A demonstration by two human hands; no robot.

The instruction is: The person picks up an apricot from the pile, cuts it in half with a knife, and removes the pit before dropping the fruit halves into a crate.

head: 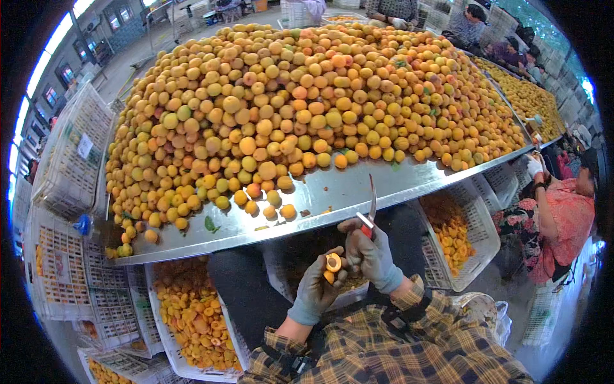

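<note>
My gloved left hand [314, 283] holds a cut-open apricot [333, 262], with the brown pit showing in its upper half. Close beside it, my gloved right hand [374, 254] grips a knife [372, 199] with a red handle and a thin curved blade pointing up and away from me. Both hands are just in front of the near edge of a metal table [326, 201]. A large heap of whole apricots [297, 105] covers much of its top. Under my hands, a container [355, 288] between my knees is partly hidden.
A crate of apricot halves [196, 321] stands by my left leg, another crate [479, 235] to my right. Stacked plastic crates [67, 158] rise at the left. A person in a red top [566, 216] sits at the right; a second apricot heap [527, 96] lies beyond.
</note>
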